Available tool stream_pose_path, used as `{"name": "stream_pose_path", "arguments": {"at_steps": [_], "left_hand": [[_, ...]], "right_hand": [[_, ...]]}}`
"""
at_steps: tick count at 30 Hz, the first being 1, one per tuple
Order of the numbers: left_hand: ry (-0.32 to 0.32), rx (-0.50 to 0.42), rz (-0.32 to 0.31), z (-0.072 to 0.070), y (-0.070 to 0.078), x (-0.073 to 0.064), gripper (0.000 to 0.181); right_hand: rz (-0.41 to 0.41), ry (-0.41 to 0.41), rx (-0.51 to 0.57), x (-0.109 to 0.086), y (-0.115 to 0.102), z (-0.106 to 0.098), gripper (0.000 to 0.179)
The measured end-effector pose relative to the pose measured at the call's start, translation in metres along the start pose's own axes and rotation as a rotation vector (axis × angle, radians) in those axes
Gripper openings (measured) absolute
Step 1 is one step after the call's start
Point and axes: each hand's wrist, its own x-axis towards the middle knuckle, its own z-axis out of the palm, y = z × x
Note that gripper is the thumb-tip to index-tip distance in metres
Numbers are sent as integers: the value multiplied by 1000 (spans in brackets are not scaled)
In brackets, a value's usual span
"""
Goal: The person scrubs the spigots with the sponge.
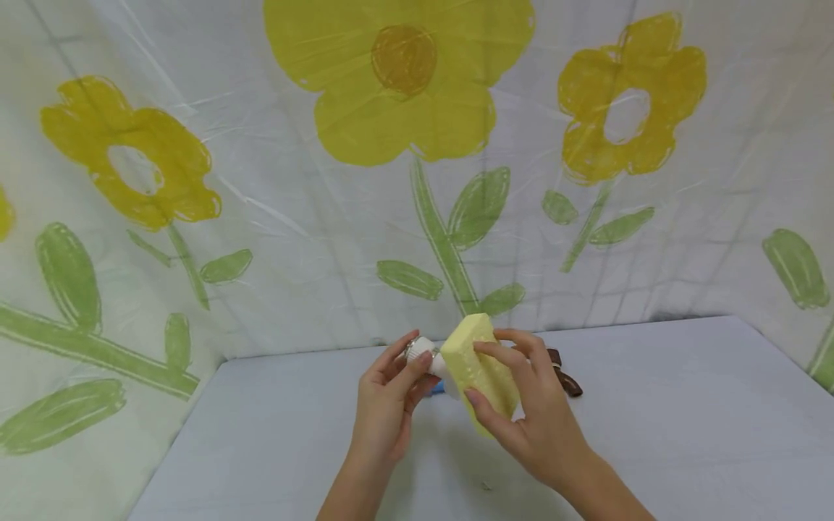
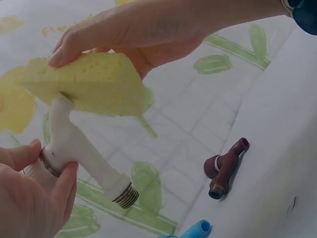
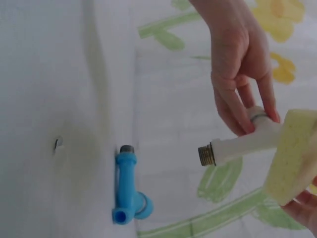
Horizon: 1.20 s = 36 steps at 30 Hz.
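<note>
My left hand grips a white plastic tap by its round handle, fingers and thumb on either side. The tap is held up off the table, its brass-coloured threaded end pointing away from the hand. In my right hand is a thick yellow sponge, gripped between thumb and fingers along its sides. The sponge's face lies right at the tap's spout end, which it partly covers. In the head view the sponge and left fingers hide most of the tap.
On the white table lie a dark brown tap and a blue tap, both behind the hands. A small mark shows on the tabletop nearer me. A white flower-printed curtain hangs along the table's back edge.
</note>
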Motion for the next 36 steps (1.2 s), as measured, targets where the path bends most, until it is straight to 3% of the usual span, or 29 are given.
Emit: {"name": "stream_pose_path", "arguments": {"at_steps": [3, 8, 14, 20, 25, 32, 36], "left_hand": [[30, -42, -5, 0, -1, 0, 50], [15, -74, -22, 1, -4, -1, 52], [28, -53, -34, 5, -5, -3, 47], [65, -17, 7, 5, -3, -2, 41], [33, 2, 15, 7, -1, -5, 39], [31, 5, 39, 8, 0, -5, 33], [15, -9, 35, 11, 0, -7, 31]], "right_hand": [[23, -35, 61, 0, 3, -1, 50], [97, -37, 178, 1, 3, -3, 45], [218, 15, 277, 0, -1, -3, 59], [312, -43, 341, 2, -1, -7, 55], [398, -3, 500, 5, 1, -11, 47], [441, -10, 571, 3, 2, -9, 48], [456, 34, 600, 3, 2, -9, 47]]}}
